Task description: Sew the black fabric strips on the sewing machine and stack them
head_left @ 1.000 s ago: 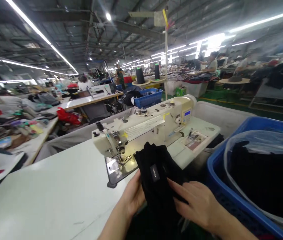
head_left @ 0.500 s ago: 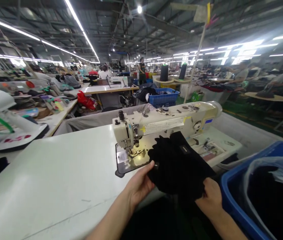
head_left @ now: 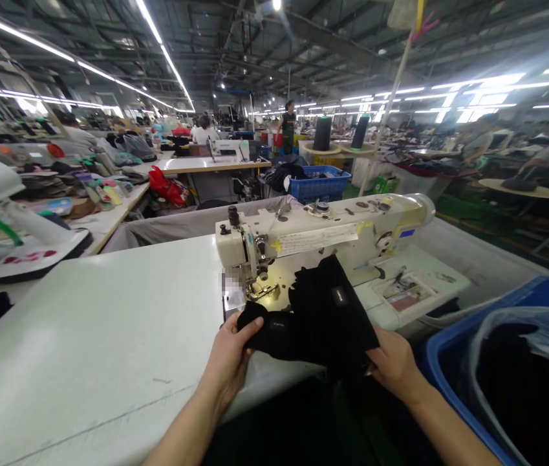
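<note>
Strip lights (head_left: 161, 46) beneath dark roof beams (head_left: 327, 53), green floor (head_left: 468, 215)

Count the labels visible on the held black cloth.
2: the upper label toward the right of the black cloth, and the lower label nearer the left hand. Folds may hide more.

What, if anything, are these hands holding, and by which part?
Black fabric: the left hand pinches its left end; the right hand grips its lower right corner. Whether it is one piece cannot be told.
</note>
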{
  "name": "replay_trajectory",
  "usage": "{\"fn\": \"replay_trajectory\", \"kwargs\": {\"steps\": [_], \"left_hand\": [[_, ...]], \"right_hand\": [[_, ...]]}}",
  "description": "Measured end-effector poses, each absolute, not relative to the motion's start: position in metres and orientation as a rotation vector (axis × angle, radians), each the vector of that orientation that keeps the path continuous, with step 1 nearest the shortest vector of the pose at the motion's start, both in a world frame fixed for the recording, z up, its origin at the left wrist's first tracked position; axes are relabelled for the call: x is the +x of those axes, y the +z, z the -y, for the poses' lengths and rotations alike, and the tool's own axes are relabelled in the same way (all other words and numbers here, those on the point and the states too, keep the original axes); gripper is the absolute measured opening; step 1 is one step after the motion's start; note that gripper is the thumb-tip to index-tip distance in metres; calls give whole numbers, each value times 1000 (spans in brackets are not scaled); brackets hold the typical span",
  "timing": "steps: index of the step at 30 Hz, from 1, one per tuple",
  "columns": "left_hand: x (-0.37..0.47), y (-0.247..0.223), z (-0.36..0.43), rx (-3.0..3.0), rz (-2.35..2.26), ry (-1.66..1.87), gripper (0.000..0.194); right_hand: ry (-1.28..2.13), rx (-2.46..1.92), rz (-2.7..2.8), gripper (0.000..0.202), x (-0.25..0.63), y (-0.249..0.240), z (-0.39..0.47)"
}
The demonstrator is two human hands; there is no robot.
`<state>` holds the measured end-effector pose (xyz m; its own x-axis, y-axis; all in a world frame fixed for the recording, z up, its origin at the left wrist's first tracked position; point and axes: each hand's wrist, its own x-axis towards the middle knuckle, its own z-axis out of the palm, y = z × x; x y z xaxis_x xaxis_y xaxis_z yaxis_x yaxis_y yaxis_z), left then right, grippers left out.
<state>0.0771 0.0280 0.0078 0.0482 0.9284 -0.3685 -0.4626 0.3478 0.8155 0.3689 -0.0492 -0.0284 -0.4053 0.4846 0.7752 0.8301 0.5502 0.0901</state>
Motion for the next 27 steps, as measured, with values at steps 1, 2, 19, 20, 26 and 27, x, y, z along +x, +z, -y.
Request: {"fn": "replay_trajectory", "kwargs": {"steps": [1, 2, 19, 20, 26, 27], "left_hand": [[71, 10, -27, 556, -1063, 1189, 30], [64, 12, -26, 546, -1096, 1227, 30], [91, 28, -26, 1378, -1020, 757, 66], [98, 26, -29, 1370, -970, 785, 69], [148, 2, -65, 1288, -854, 819, 77], [155, -1, -72, 1251, -849, 828, 75]], "right_hand": [[-619, -1055, 2071, 35, 372, -28, 47], [-622, -1056, 2073, 36, 374, -28, 44], [-449, -1622, 2222, 72, 412, -6, -9], [-455, -1657, 2159, 73, 414, -2, 0], [-344, -1465, 1773, 35, 378, 16, 27], [-302, -1487, 1789, 33, 369, 16, 23]]}}
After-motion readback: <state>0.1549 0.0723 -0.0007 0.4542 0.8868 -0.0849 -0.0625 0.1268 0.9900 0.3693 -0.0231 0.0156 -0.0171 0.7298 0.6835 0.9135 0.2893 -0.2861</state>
